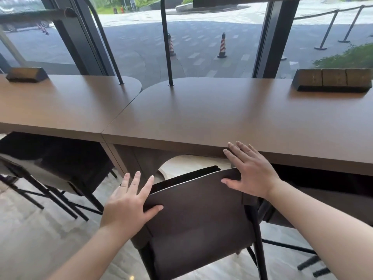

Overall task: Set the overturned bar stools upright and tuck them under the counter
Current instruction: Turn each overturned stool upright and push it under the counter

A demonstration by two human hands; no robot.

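A dark brown bar stool [199,217] stands upright right in front of me, its backrest facing me and its seat partly under the brown counter [201,110]. My left hand [129,203] lies at the backrest's top left corner, fingers straight and spread, thumb laid on the back face. My right hand [250,172] lies flat at the top right corner, fingers straight and pointing toward the counter edge. Another stool [52,176] with a pale seat stands tucked under the counter on the left.
Two black rods [168,57] rise from the countertop near the window. Dark socket boxes [332,81] sit at the counter's back right and back left [26,74]. A further stool's black legs [298,247] show at the right. Pale glossy floor lies below.
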